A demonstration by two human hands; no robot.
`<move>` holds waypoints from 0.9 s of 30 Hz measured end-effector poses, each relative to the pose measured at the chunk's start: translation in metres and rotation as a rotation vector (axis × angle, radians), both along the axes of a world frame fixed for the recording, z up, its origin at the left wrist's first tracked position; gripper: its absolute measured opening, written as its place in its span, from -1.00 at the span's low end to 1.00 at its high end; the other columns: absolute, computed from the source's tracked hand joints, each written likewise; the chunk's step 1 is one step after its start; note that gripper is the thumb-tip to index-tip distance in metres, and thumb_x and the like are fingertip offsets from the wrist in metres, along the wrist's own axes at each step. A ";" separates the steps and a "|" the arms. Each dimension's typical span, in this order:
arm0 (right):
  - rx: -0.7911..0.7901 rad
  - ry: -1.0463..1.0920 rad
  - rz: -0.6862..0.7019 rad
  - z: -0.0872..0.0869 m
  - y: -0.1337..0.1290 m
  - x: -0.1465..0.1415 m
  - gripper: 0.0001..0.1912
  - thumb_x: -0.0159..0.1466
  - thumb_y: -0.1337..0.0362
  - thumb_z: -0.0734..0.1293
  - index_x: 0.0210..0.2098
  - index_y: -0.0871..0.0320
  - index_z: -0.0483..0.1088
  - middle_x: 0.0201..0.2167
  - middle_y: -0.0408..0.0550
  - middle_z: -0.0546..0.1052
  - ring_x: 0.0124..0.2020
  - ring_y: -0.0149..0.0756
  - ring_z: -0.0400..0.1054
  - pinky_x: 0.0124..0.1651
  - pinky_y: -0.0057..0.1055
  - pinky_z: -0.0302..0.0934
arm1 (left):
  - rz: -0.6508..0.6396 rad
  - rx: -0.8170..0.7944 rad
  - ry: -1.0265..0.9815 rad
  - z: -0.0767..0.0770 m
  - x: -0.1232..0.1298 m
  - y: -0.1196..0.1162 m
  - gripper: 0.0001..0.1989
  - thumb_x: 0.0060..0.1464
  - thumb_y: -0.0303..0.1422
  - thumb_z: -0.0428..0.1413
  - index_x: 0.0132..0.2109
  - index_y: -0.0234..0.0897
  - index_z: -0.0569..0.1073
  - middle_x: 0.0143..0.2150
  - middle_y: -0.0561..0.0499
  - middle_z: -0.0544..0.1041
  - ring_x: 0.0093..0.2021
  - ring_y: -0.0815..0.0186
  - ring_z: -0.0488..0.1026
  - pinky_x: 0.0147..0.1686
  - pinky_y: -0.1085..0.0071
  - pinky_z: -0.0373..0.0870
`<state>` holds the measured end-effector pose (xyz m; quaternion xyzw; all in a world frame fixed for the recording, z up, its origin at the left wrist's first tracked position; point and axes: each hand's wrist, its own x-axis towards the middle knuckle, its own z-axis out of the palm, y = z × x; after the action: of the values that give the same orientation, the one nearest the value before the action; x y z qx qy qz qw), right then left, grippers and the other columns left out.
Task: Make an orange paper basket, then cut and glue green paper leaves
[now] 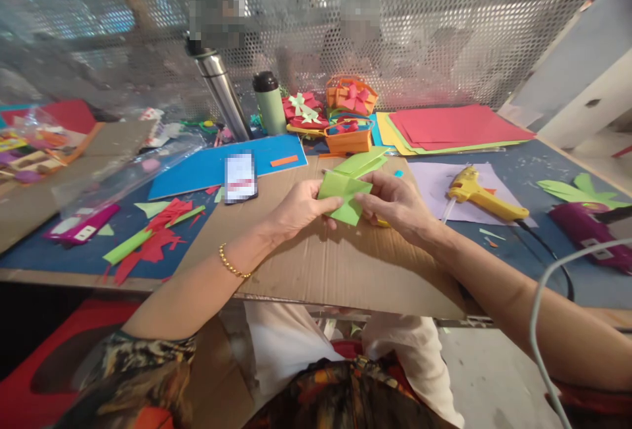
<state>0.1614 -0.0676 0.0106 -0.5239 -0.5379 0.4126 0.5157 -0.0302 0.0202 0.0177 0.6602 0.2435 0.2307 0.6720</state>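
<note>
A folded light-green paper piece (345,193) is held between both hands above a brown cardboard sheet (316,264). My left hand (306,205) pinches its left side, thumb on the front and fingers behind. On its right edge my right hand (392,202) is closed, with thumb and fingers pressed together. Just behind lie more green paper pieces (363,161). Something small and yellow shows partly under my right hand; what it is cannot be made out.
A yellow glue gun (481,199) rests on purple paper (424,182) at the right. Behind stand a steel flask (224,93), a green bottle (270,106) and orange paper baskets (349,136). A phone (240,177) and red scraps (155,238) lie left. A cable crosses the right side.
</note>
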 end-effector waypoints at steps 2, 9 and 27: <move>-0.002 0.061 0.032 0.002 -0.001 -0.004 -0.53 0.09 -0.09 0.61 -0.30 0.09 0.44 -0.63 -0.25 0.44 -0.61 -0.40 0.29 -0.55 -0.44 0.20 | 0.053 0.036 -0.037 -0.001 0.001 0.001 -0.68 0.05 -0.25 0.45 -0.21 -0.42 0.62 -0.32 -0.09 0.66 -0.48 0.39 0.54 -0.50 0.47 0.52; -0.036 0.122 -0.025 -0.003 0.001 -0.008 -0.50 0.02 -0.04 0.67 -0.34 0.11 0.43 -0.53 -0.19 0.52 -0.61 -0.44 0.32 -0.59 -0.47 0.19 | 0.024 -0.019 -0.040 -0.003 0.001 0.001 -0.61 0.05 -0.14 0.43 -0.18 -0.41 0.62 -0.29 -0.14 0.68 -0.45 0.33 0.57 -0.46 0.42 0.57; -0.093 0.412 -0.020 0.000 0.000 -0.004 -0.74 -0.04 0.21 0.63 -0.34 0.08 0.65 -0.58 -0.24 0.51 -0.63 -0.46 0.31 -0.55 -0.45 0.27 | 0.092 -0.065 -0.183 0.005 0.001 0.006 -0.89 0.01 -0.45 0.26 -0.27 -0.32 0.67 -0.27 -0.08 0.68 -0.38 0.32 0.59 -0.40 0.40 0.59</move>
<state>0.1578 -0.0672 0.0104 -0.4571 -0.3965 0.5304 0.5938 -0.0292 0.0262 0.0222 0.6024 0.2187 0.3125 0.7012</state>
